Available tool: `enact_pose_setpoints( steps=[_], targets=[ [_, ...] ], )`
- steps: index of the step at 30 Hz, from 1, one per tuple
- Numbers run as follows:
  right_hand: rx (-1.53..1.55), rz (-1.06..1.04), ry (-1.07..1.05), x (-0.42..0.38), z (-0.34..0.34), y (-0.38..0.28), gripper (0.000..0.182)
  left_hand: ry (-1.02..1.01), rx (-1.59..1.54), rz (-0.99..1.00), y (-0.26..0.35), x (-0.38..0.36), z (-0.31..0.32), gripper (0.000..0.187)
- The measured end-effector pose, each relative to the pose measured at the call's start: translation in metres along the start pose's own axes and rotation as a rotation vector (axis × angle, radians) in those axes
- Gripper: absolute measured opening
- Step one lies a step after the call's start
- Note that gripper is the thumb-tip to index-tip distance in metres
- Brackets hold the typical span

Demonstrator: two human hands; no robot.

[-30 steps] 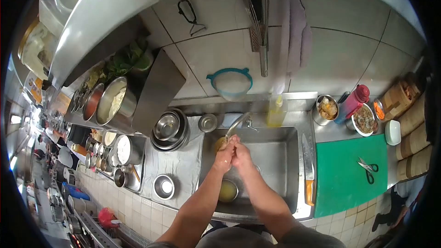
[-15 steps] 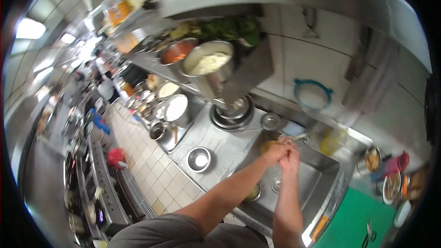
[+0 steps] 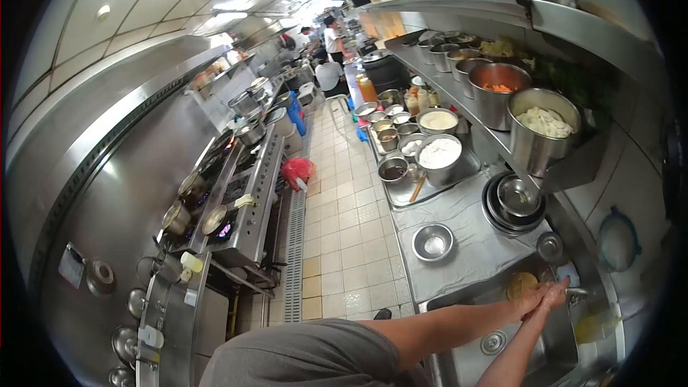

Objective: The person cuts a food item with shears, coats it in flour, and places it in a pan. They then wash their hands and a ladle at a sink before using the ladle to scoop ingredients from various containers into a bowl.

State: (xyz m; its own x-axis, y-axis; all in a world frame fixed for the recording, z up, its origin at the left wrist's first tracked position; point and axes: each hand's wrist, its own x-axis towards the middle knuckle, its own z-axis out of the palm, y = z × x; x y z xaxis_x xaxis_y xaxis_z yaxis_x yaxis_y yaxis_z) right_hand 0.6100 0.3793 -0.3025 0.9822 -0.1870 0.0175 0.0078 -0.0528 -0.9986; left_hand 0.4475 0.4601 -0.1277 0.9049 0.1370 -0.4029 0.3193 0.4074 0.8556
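My left hand (image 3: 527, 302) and my right hand (image 3: 553, 297) are pressed together at the faucet (image 3: 576, 292), over the metal sink (image 3: 467, 364). Fingers of both hands are closed against each other, and anything between them is hidden. Beside my left hand, a round yellowish item (image 3: 522, 285) lies in the sink. The drain (image 3: 493, 342) shows below my forearms.
Left of the sink, a metal bowl (image 3: 433, 242) stands on the covered counter (image 3: 469, 261), with stacked bowls (image 3: 517, 196) behind it. A stove (image 3: 247, 208) with a lit burner lines the left side. People (image 3: 333, 43) are farther down the aisle.
The view has swung left toward the aisle and stove, so the hands appear farther right and lower. They remain together at the faucet. The green board and scissors have left the view.
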Motion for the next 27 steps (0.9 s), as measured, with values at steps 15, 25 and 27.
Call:
enact_pose_setpoints(
  steps=[15, 25, 27],
  targets=[
    [1.698, 0.201, -0.331, -0.130, -0.051, -0.115, 0.029, -0.407, 0.404, 0.090, 0.018, 0.031, 0.033, 0.025],
    [0.882, 0.436, -0.101, -0.131, -0.012, -0.150, 0.013, 0.029, -0.251, 0.111, 0.004, 0.019, 0.005, 0.027],
    [0.637, 0.392, -0.032, -0.123, -0.004, -0.163, 0.013, -0.090, -0.253, -0.065, 0.020, -0.022, -0.010, 0.028]
  ],
)
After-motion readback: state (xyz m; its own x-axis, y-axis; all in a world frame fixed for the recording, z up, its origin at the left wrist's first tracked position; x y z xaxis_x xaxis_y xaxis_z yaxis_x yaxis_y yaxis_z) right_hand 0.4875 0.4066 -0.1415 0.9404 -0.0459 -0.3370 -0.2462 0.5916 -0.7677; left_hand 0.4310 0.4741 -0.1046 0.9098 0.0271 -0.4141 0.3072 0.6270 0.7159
